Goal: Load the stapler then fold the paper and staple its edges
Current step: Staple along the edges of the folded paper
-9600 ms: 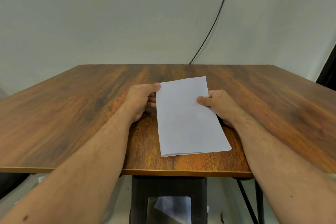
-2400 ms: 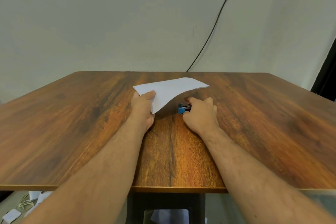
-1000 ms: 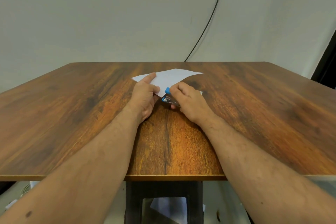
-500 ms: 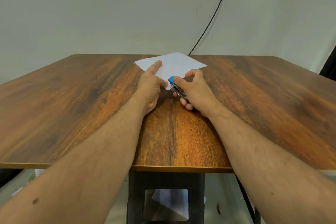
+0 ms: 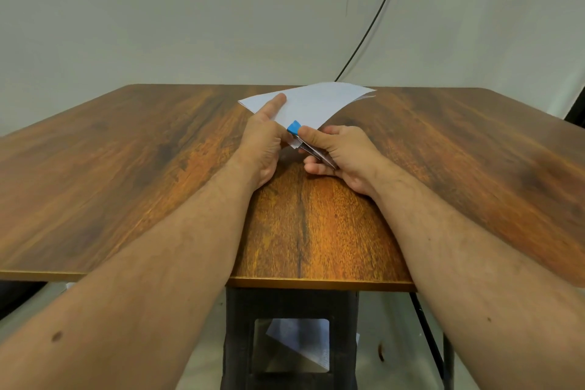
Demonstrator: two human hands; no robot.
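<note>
Here, smooth folded white paper [image 5: 311, 104], small blue-tipped metal stapler [image 5: 304, 142], grainy wooden table [image 5: 126, 168].

One cam only, head-worn, wide-angle, looking fwd and down over both forearms onto the table [image 5: 133, 174]. Hands sit near frame centre, close range; near table edge crosses lower third. Wall [image 5: 158, 16] fills top half, cable [image 5: 373, 25] at upper right. Floor and table leg [image 5: 240, 326] visible below. No 2nd view, so no overlap.
</note>
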